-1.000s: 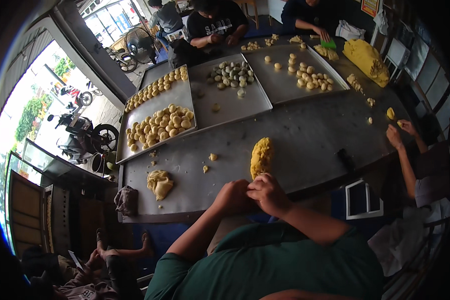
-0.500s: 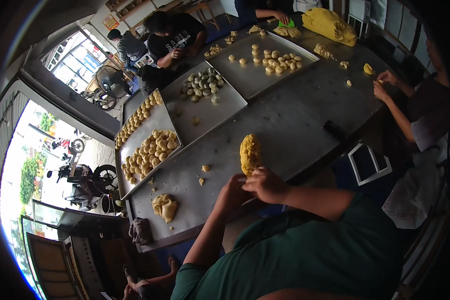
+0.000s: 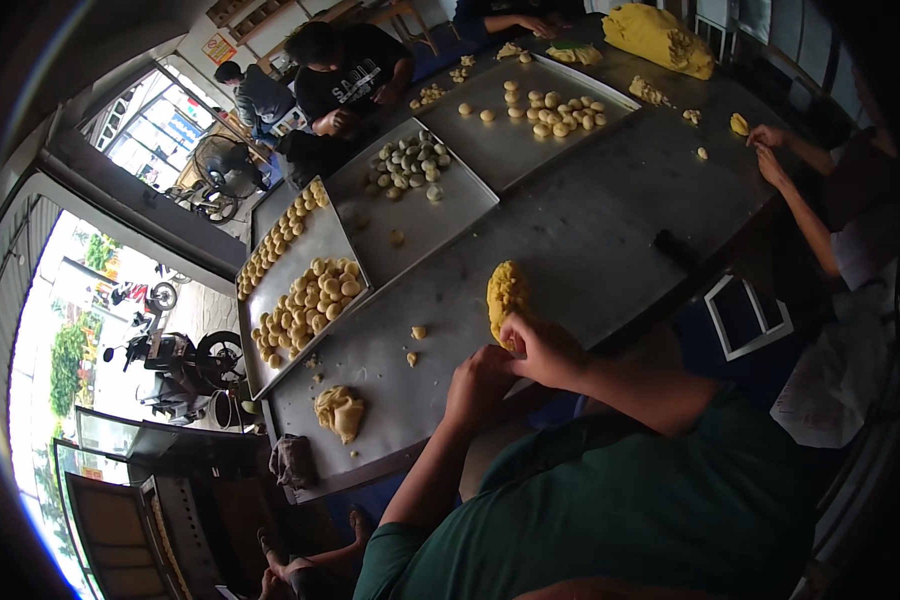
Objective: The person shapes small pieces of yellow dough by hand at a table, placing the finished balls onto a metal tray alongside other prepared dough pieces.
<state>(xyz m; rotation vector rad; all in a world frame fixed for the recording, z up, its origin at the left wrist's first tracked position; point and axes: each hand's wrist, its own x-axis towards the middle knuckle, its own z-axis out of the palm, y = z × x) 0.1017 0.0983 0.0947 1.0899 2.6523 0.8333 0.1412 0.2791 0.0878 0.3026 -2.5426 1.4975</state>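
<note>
My left hand and my right hand meet at the near edge of the metal table, fingers closed and pressed together. Whatever lies between them is hidden. Just beyond, a crumbly yellow lump of filling rests on the table, its near end partly covered by my right hand. To the left of my hands lie two small yellow pieces, one of them rounder. Nearer the left corner sits a pale, folded piece of dough, apart from both hands.
Metal trays hold pale dough balls, greenish-grey balls and more pale balls. A big yellow dough mass stands at the far end. Co-workers' hands work along the table's sides. A brown cloth hangs at the left corner.
My right hand has moved up over the near end of the yellow lump, still beside my left hand. At the far end, a co-worker's hand has come off the green scraper.
</note>
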